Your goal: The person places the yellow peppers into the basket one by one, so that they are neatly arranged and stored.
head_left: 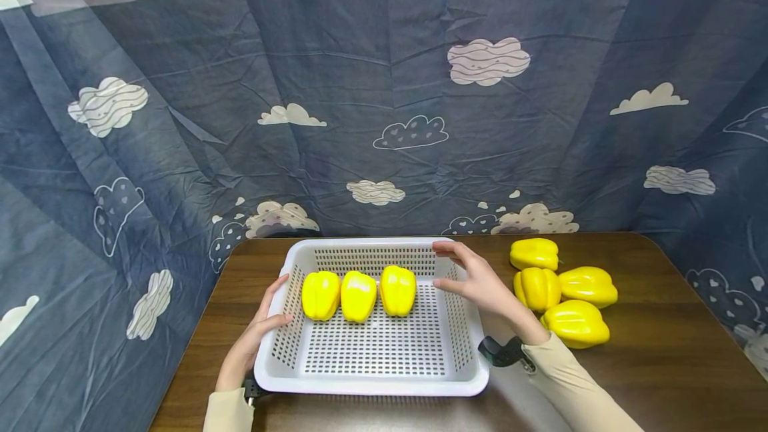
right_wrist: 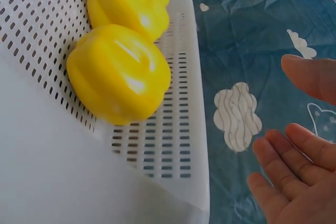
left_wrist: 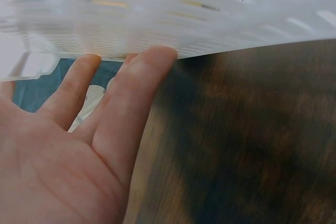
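A white perforated plastic basket holds three yellow bell peppers in a row toward its back: a left one, a middle one and a right one. My left hand holds the basket's left side, thumb over the rim. In the left wrist view, fingers of that hand lie against the outside of the basket. Over the basket's right end is my right hand, fingers spread apart from the thumb, nothing between them. The right wrist view shows this hand apart from the nearest pepper.
Several more yellow bell peppers lie in a cluster on the brown wooden table, right of the basket and beside my right forearm. A dark blue cloud-print cloth hangs behind the table and along its sides.
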`<move>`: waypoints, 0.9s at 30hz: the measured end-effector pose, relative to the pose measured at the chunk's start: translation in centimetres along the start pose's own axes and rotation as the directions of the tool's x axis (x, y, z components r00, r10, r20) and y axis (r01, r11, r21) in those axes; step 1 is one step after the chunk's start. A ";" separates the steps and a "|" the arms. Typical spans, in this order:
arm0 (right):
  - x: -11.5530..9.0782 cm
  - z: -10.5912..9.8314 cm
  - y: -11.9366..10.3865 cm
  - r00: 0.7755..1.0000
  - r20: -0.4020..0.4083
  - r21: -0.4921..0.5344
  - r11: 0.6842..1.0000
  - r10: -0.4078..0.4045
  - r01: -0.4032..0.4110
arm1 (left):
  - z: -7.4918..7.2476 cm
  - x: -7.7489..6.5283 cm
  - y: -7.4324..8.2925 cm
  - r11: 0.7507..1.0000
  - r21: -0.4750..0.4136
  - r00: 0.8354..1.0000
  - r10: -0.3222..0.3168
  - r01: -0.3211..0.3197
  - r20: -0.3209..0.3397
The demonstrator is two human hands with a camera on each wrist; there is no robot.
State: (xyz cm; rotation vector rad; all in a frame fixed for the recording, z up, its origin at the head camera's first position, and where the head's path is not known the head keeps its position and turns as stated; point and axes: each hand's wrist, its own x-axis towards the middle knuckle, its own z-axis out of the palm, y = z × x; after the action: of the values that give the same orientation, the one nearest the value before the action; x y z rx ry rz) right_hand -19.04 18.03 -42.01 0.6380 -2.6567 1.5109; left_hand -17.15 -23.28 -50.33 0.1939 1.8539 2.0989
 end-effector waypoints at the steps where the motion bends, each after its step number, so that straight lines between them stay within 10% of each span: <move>1: -0.1 -0.1 0.0 1.000 -0.002 0.001 1.000 0.002 -0.002 | 0.0 0.0 0.0 1.000 0.002 1.000 -0.004 0.004 -0.008; 27: -4.5 -3.3 1.9 0.989 -0.103 -0.003 0.994 0.110 -0.111 | 0.0 0.0 -0.1 1.000 0.019 0.999 -0.019 0.020 -0.028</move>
State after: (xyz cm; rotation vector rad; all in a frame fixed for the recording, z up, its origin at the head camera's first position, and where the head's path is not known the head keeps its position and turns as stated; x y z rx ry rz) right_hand -16.21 23.17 -42.80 0.4070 -2.6596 1.5120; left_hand -17.16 -23.29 -50.47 0.1508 1.8852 2.0817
